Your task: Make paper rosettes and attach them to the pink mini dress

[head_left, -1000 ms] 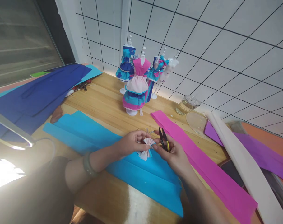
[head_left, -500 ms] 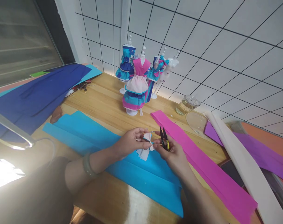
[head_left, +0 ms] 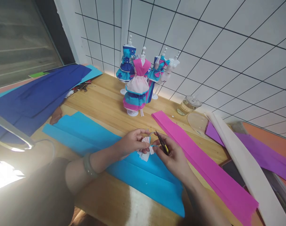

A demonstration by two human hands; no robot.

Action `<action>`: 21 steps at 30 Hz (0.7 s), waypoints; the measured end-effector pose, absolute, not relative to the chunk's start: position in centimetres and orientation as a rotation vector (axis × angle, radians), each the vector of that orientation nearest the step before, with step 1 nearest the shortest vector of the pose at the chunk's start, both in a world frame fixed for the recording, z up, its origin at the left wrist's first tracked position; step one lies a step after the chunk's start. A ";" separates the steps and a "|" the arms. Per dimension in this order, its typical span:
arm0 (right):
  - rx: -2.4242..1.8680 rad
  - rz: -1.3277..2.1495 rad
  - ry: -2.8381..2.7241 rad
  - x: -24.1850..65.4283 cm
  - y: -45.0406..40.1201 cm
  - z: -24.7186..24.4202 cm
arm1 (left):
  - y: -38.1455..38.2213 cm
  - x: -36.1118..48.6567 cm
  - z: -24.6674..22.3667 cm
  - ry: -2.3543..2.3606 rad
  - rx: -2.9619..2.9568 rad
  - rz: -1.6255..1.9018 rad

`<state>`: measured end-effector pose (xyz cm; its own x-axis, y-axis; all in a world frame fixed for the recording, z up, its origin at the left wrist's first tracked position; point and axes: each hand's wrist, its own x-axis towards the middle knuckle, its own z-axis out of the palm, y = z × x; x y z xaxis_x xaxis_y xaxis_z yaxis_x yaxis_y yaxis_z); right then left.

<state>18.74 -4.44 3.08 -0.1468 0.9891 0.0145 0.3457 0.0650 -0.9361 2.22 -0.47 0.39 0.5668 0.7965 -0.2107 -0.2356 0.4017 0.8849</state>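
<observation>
Between the fingers of my left hand (head_left: 133, 142) is a small pleated white paper bow (head_left: 145, 141), pinched at its middle. My right hand (head_left: 172, 153) holds small black-and-yellow scissors (head_left: 163, 142) against its palm, blades pointing up and to the left. Its thumb and index finger are at a thin blue strip (head_left: 154, 145) beside the bow. A thin wire loop (head_left: 151, 135) arches between the two hands. Below them lies a large blue paper sheet (head_left: 143, 172), with a white pleated piece (head_left: 143, 156) hanging just over it.
Miniature dress forms (head_left: 136, 84) stand at the back of the wooden table (head_left: 105, 97). A glass cup (head_left: 189, 105) is to their right. Pink paper (head_left: 204, 160), white paper (head_left: 246, 166) and purple paper (head_left: 263, 153) lie at the right, dark blue paper (head_left: 36, 97) at the left.
My right hand has turned the scissors, so the blades now tilt left and look closer together. The bow has shifted slightly left, and more of the wire loop and blue strip shows.
</observation>
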 end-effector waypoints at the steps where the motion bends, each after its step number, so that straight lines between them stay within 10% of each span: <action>1: -1.366 1.095 -1.587 18.8 -4.4 3.1 | -0.5 2.2 0.3 0.708 0.947 0.737; 21: -1.430 1.147 -1.397 18.9 -4.0 2.5 | -0.5 2.4 -0.2 0.708 0.960 0.783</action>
